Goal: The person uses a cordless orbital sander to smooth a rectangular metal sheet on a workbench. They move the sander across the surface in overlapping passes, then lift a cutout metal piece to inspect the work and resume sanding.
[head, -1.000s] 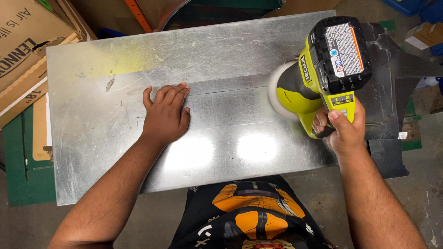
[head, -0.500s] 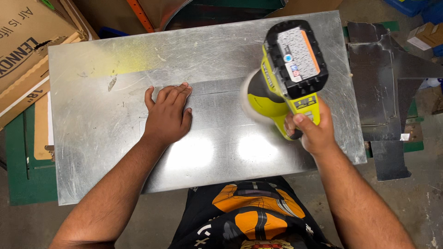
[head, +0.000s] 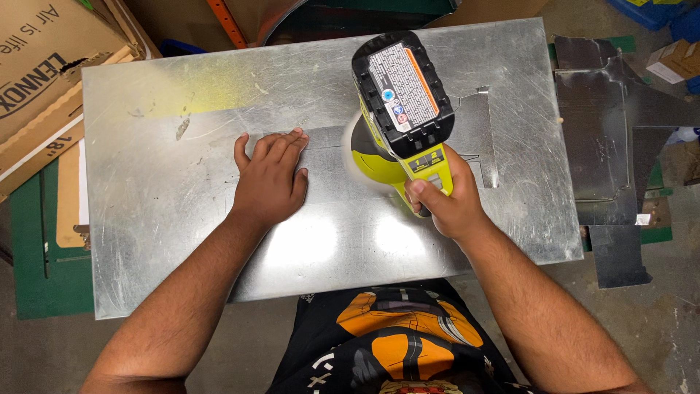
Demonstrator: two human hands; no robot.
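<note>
Right hand [head: 446,201] clamped on yellow-green cordless polisher [head: 397,120], pad flat against galvanised steel sheet [head: 168,226]; left hand [head: 268,179] spread flat, fingers together, pinning sheet steady

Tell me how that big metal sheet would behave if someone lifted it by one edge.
The metal sheet looks thin and wide, so it would probably flex and wobble rather than stay stiff. Its shiny, glare-reflecting surface suggests it may slide easily; the left hand lies flat on it. Its bare edges look likely to be sharp.
</note>
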